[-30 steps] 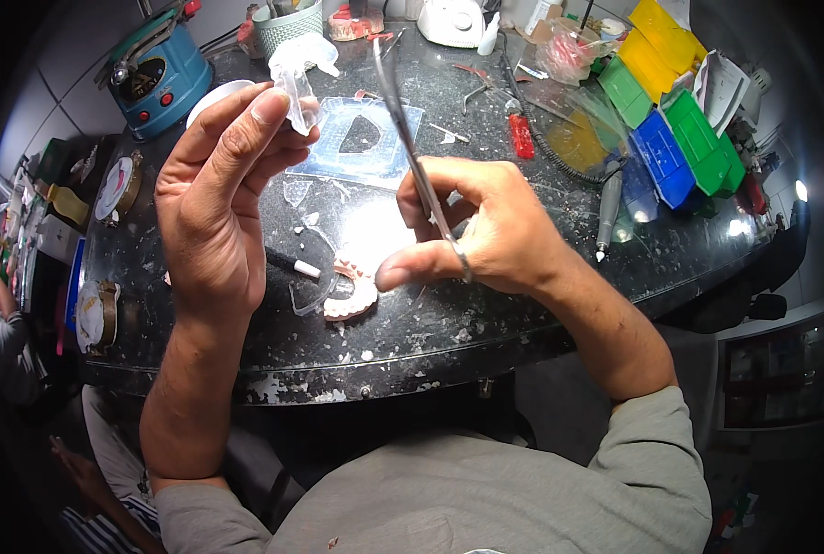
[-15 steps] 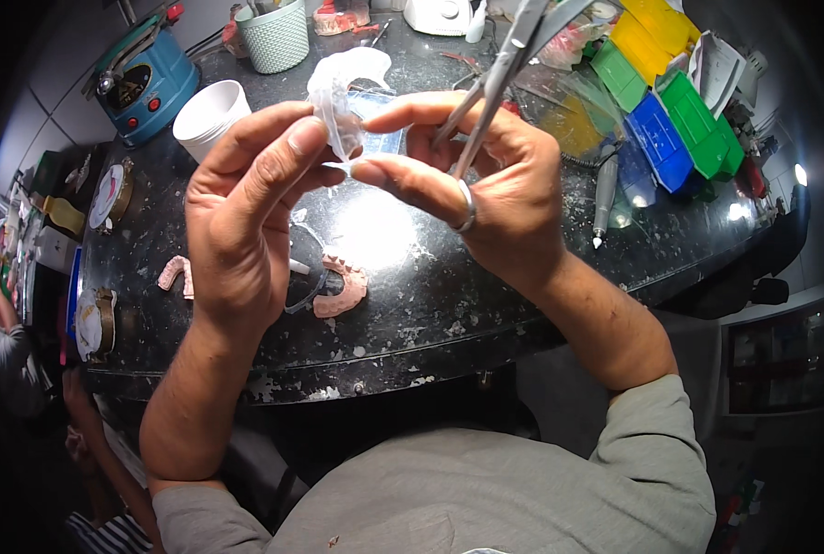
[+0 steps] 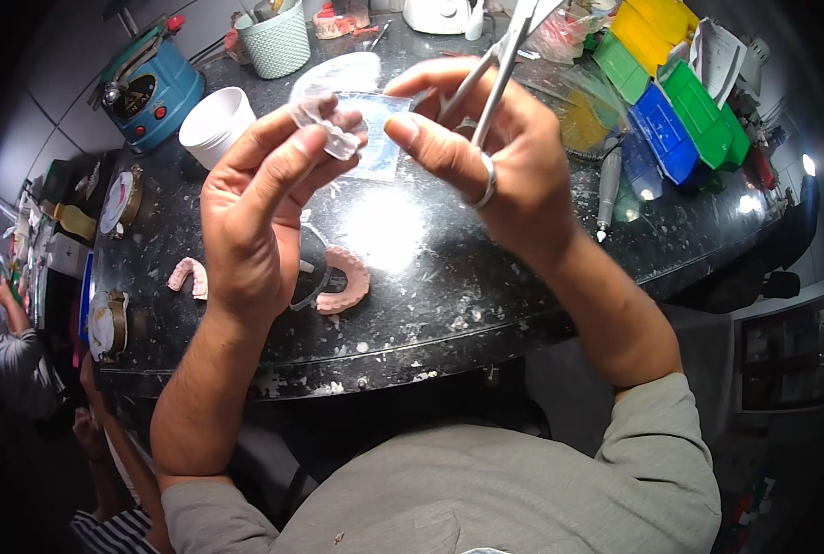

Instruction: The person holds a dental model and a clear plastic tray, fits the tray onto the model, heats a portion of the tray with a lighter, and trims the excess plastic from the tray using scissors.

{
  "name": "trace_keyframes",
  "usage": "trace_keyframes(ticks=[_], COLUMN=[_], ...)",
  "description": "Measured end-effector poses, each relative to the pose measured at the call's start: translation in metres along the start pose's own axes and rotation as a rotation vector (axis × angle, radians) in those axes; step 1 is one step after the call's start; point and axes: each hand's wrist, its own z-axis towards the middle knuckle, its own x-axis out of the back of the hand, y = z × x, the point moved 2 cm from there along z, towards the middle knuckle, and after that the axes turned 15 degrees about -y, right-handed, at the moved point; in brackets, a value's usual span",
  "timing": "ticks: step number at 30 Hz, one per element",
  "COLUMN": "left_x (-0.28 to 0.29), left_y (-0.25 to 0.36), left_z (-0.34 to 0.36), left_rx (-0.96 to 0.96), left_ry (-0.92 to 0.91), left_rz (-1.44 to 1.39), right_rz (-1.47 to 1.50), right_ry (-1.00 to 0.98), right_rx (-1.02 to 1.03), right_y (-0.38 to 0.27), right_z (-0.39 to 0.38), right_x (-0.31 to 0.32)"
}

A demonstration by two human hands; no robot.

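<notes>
My left hand (image 3: 246, 231) pinches a clear plastic dental tray (image 3: 340, 140) between thumb and fingers, above the dark bench. A broad see-through flap of its plastic sticks up at the far side. To the right, my right hand (image 3: 527, 175) holds metal scissors (image 3: 502, 81), with a handle loop round the thumb and the blades pointing up and away. The right thumb and index finger are spread apart, a small gap from the tray. Below the hands, a pink horseshoe-shaped dental model (image 3: 349, 282) lies beside a grey ring-shaped piece (image 3: 309, 263), partly hidden by my left wrist.
A smaller dental model (image 3: 187, 274) lies left of my left forearm. White cups (image 3: 216, 125), a blue machine (image 3: 149, 92) and a woven basket (image 3: 278, 42) stand behind. A handpiece (image 3: 608, 189) and coloured bins (image 3: 698, 120) are at right. Another person's arm (image 3: 116, 443) shows lower left.
My right thumb and index finger have come off the tray and moved slightly right with the scissors. The tray has turned and tilted in my left hand.
</notes>
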Motion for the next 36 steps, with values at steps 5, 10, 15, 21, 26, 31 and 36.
trace_keyframes(ticks=[5, 10, 15, 21, 26, 31, 36], left_x=[0.011, 0.017, 0.027, 0.015, 0.011, 0.001, 0.01], left_y=[0.005, 0.002, 0.0, -0.003, -0.002, 0.003, 0.01], left_z=[0.002, 0.002, -0.002, 0.002, 0.001, 0.005, 0.004], left_rx=[-0.05, -0.097, -0.132, -0.16, -0.106, 0.143, 0.309], left_ry=[-0.04, -0.102, -0.114, -0.234, -0.258, -0.129, -0.127], left_rz=[-0.043, -0.075, -0.113, 0.045, 0.23, 0.648, 0.701], right_rz=[-0.986, -1.095, -1.054, -0.156, -0.023, 0.208, 0.317], right_ry=[-0.594, -0.876, -1.103, -0.468, -0.434, -0.293, -0.247], right_rx=[-0.498, -0.642, -0.701, -0.094, 0.077, -0.237, -0.38], right_y=[0.01, 0.003, -0.011, -0.016, -0.008, 0.02, 0.036], right_z=[0.001, -0.008, 0.008, 0.034, 0.033, 0.023, 0.018], right_x=[0.056, 0.069, 0.067, 0.022, 0.002, 0.029, 0.037])
